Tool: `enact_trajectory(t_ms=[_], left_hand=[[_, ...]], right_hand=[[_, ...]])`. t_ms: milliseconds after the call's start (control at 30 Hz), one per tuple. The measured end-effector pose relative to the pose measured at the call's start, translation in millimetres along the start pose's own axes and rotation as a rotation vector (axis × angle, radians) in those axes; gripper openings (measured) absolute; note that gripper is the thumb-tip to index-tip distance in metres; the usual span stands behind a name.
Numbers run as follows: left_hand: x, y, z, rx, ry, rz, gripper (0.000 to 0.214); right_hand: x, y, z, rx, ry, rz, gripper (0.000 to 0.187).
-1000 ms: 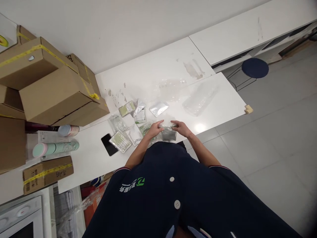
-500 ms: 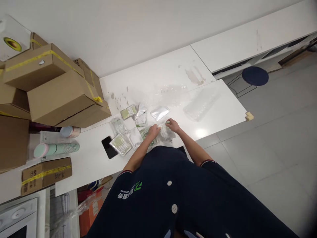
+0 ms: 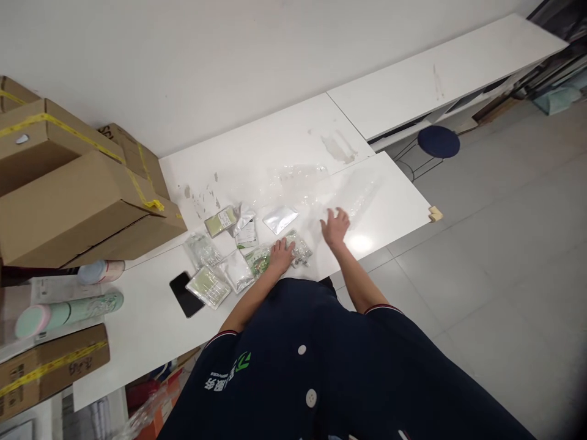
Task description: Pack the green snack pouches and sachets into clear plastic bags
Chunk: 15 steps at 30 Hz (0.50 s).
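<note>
Left hand (image 3: 281, 256) rests on the clear plastic packet (image 3: 301, 249), apparently to steady it; grip cannot be determined. Right hand (image 3: 336, 228), fingers spread, unladen, hovers right of that packet.

silver pouch (image 3: 280, 219), green-and-white packet (image 3: 259, 261), black phone (image 3: 186, 294), brown box (image 3: 59, 205), navy stool (image 3: 439, 142), mint-and-pink bottle (image 3: 86, 310)

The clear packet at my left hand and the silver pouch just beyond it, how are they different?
Look: the packet is see-through and crinkled, with green showing; the pouch is smoother and shiny silver.
Touch: your left hand is on the packet's near-left part; neither hand touches the pouch.
Place: the packet lies nearer you, the pouch nearer the wall.
Both are on the white table.
</note>
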<state>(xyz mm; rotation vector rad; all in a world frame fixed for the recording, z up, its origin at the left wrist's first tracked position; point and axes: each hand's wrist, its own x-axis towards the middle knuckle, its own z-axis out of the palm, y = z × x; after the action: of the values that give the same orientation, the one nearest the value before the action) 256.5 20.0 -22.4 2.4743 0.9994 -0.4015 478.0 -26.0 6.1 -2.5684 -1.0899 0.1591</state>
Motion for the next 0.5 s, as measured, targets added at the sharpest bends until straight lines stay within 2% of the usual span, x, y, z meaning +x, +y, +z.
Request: enact_trajectory(t_ms=[67,133,200,233,367,433,500], left_hand=[[1,-2,-1.5,-0.015,-0.03,-0.005,0.057],[2,-3,-3.0,-0.026,-0.046,-0.009,0.057],[1,-5,-4.4,-0.038,-0.049,-0.005,0.056],[0,-5,-5.2,-0.046,-0.047,0.002,0.056],[-2,-7,-10.2,-0.091,-0.023,0.03,0.053],[0,-8,-14.4,-0.139,0.001,0.032,0.049],[2,-8,-19.8,-0.217,0.04,0.02,0.047]], right_hand=[[16,32,-18,-0.056,0.061,0.093,0.06],[30,59,-31,-0.008,0.014,0.163,0.054],[42,78,-41,0.133,0.002,0.262,0.044],[47,83,-45,0.233,0.055,0.32,0.042],[57,89,-63,0.799,0.441,0.459,0.049],[59,87,-73,1.086,0.498,0.465,0.044],[59,87,-82,1.287,0.492,0.469,0.036]])
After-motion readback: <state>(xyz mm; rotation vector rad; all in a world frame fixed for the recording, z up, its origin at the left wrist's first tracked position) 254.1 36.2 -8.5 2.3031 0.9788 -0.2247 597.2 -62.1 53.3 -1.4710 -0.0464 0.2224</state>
